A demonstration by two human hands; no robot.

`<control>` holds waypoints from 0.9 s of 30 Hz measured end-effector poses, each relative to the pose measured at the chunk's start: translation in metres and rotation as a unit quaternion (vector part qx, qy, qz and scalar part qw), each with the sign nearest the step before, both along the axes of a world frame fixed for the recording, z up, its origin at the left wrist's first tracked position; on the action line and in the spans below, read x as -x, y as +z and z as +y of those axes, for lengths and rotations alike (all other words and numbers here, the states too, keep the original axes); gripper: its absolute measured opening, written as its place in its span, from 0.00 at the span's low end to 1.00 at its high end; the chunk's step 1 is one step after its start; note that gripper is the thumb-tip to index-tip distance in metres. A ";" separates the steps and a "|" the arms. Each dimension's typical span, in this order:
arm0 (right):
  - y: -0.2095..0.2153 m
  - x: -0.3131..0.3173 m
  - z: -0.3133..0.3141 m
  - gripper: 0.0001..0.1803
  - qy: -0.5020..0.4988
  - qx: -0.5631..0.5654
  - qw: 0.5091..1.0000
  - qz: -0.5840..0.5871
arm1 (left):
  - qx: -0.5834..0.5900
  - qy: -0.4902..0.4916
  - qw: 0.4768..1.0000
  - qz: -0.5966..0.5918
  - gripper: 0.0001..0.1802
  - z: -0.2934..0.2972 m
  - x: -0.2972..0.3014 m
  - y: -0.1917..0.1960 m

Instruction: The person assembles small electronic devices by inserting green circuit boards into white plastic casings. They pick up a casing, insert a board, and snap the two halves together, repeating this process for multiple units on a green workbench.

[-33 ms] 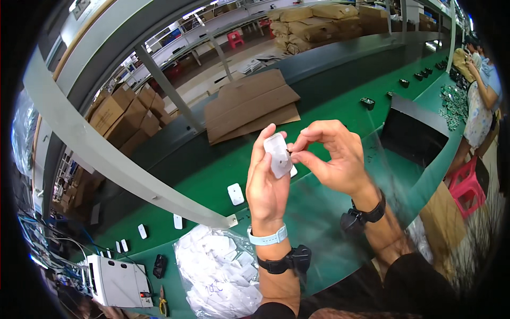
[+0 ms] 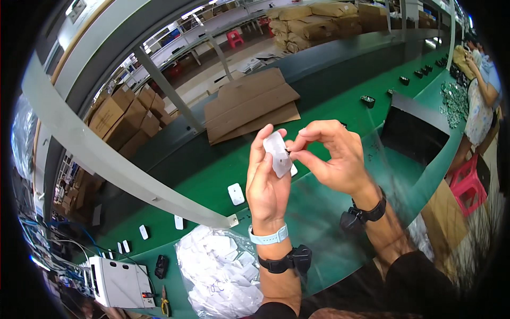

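In my left hand [image 2: 268,186] I hold a white plastic housing shell [image 2: 275,146], a rounded tray-like piece, tilted between thumb and fingers. A small hole shows near its lower end. My right hand [image 2: 334,157] is beside it, thumb and index finger pinched on a tiny dark part [image 2: 288,152] at the shell's right edge; its kind is too small to make out. Behind the left hand another white piece [image 2: 294,170] partly shows. A similar white cover [image 2: 236,194] lies on the green belt to the left.
A clear bag of white plastic pieces [image 2: 220,271] lies by my left forearm. Further left are a white machine [image 2: 122,282], pliers [image 2: 165,302] and a black object [image 2: 161,266]. Flat cardboard [image 2: 252,103] lies beyond; a black box [image 2: 414,130] stands right. A co-worker [image 2: 483,90] is far right.
The white housing shell has turned slightly in my left hand. Both hands otherwise stay almost in place, the right fingers still pinched at its edge.
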State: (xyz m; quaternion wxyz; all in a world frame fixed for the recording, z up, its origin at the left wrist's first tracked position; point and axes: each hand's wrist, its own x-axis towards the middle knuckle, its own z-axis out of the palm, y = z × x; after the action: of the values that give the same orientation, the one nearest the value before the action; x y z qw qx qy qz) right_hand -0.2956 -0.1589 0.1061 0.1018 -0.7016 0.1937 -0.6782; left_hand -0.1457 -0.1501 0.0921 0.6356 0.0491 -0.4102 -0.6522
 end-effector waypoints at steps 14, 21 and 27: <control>0.012 0.001 0.014 0.20 -0.094 0.075 0.992 0.044 | 0.182 0.179 0.966 -0.029 0.18 -0.007 0.010 -0.015; 0.017 0.008 0.021 0.19 -0.073 -0.025 0.996 0.040 | 0.201 0.214 0.952 -0.088 0.17 -0.003 0.011 -0.019; 0.026 0.019 0.026 0.19 -0.047 -0.081 0.992 0.083 | 0.191 0.185 0.958 -0.106 0.14 -0.003 0.006 -0.019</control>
State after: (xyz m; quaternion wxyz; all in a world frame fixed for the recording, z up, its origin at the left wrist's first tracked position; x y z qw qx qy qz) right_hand -0.3141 -0.1331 0.1324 0.1099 -0.7347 0.2887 -0.6040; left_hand -0.1522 -0.1532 0.0736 0.6954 0.0711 -0.5760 -0.4237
